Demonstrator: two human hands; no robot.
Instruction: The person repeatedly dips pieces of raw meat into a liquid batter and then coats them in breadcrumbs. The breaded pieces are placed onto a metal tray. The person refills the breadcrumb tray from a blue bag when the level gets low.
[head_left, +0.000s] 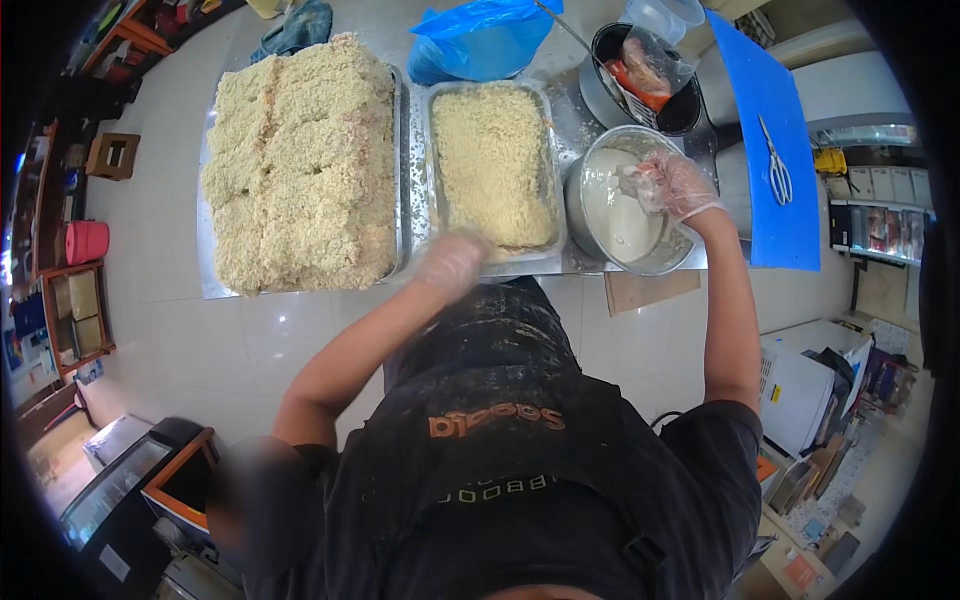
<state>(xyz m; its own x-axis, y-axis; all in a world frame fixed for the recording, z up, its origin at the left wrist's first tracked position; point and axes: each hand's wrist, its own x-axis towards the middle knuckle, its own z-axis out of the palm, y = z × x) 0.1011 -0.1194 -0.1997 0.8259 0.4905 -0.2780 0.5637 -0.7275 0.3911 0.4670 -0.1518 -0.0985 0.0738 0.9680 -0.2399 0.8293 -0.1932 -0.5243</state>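
My right hand (679, 184), in a clear plastic glove, is over a metal pot (576, 206) of white batter (619, 225). Its fingers hold a batter-wet, reddish piece of food (643, 178), probably raw meat, partly hidden by the glove. My left hand (454, 262), gloved too and blurred, is at the near left corner of a metal tray (556, 225) filled with pale crumbs (491, 157). Whether its fingers are apart or closed is unclear. Further left, a second tray (400, 172) bears a high pile of crumb-coated pieces (300, 165).
Behind the crumb tray stands a blue plastic bag (480, 45). A dark pot (697, 112) at the back right holds a slotted utensil (637, 105) and bagged meat (645, 67). Scissors (778, 169) lie on a blue board (787, 232) at the right. A cloth (304, 30) lies at the back left.
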